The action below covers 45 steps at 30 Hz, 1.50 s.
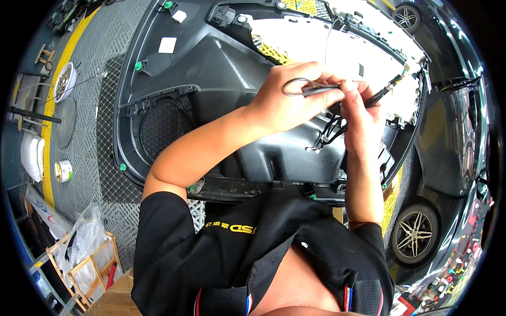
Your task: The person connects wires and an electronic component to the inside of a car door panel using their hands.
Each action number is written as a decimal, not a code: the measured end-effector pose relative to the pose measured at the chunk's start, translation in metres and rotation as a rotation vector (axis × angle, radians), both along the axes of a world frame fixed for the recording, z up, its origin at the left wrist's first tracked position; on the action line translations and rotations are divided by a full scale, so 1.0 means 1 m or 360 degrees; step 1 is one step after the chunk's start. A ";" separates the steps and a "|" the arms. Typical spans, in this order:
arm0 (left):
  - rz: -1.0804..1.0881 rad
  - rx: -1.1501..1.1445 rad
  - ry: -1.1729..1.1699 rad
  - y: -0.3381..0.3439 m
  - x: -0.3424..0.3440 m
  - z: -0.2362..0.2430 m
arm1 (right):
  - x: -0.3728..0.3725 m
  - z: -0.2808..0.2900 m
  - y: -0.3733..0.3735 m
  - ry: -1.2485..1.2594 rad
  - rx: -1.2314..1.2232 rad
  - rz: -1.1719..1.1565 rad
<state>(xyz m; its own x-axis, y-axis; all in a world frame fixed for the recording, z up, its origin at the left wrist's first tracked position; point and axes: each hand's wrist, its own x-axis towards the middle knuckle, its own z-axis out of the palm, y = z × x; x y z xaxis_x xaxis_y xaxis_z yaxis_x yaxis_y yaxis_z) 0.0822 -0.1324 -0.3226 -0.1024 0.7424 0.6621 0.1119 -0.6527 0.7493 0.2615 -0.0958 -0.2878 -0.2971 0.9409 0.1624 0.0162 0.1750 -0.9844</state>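
i see the left hand [287, 97], at one o'clock, pinching a looped grey cable [326, 86], its loop facing nine. the right hand [363, 118], at two, closes its fingertips against the left's. beside it a black wire bundle [376, 98] runs toward one, over the black panel [226, 58] at twelve.

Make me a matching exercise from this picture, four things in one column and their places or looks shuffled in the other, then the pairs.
1. Grey cable
2. Round tin
3. White square
4. Nearer car wheel

A. On the black panel
B. Silver-spoked
C. Looped, in the left hand
D. White and green, far left

Pairs: 1-C, 2-D, 3-A, 4-B
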 end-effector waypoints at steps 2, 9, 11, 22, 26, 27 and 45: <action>-0.0224 -0.0296 -0.0256 0.001 -0.001 -0.004 | -0.001 0.003 -0.003 -0.0059 0.0092 0.0014; -0.0542 -0.0793 -0.0370 0.006 -0.013 0.007 | 0.010 0.012 0.007 -0.0658 0.1318 0.0119; -0.0493 -0.0765 -0.0245 0.005 -0.014 0.006 | 0.007 0.015 0.009 -0.0655 0.1384 0.0105; 0.0566 0.0423 0.0645 -0.004 0.000 0.004 | 0.013 0.015 0.007 -0.0443 -0.0071 0.0046; 0.0368 0.0296 0.0530 -0.002 -0.001 0.004 | 0.014 0.015 0.001 -0.0247 -0.0010 0.0190; 0.0402 0.0145 0.0534 -0.004 -0.001 0.005 | 0.011 0.014 -0.003 -0.0187 0.0060 0.0235; -0.0506 -0.0875 -0.0700 0.014 -0.021 0.003 | 0.096 0.050 0.032 -0.0242 -0.0048 -0.0174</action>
<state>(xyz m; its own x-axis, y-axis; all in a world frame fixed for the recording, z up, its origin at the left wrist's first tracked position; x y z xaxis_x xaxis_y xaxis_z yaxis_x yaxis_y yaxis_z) 0.0617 -0.1180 -0.3197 0.0026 0.9905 0.1377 -0.4016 -0.1251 0.9072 0.3573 -0.0636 -0.2378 -0.2118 0.9727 0.0948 0.1826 0.1347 -0.9739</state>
